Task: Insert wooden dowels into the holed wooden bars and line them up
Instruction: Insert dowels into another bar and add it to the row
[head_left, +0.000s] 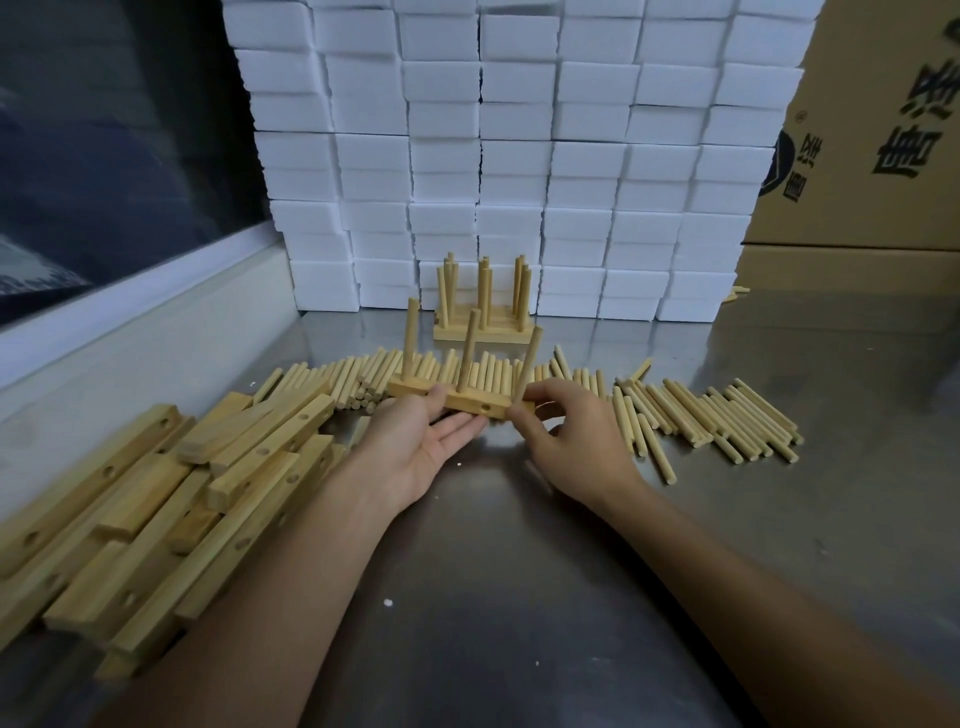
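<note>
Wooden bar (467, 402) with three dowels — fingers of both hands grasping its ends

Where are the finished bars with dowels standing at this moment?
In the head view, the finished bars stand at the centre back of the metal table, right against the wall of white foam blocks, behind the loose dowels.

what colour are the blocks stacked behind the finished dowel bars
White, plain and unpatterned; the stacked blocks show best in the head view.

Two hands: left hand (415, 447), right hand (563, 434). One held bar (470, 402), three upright dowels (467, 351). Two cardboard boxes (872, 130). Loose dowels (727, 421), loose bars (156, 499): uncountable.
</note>
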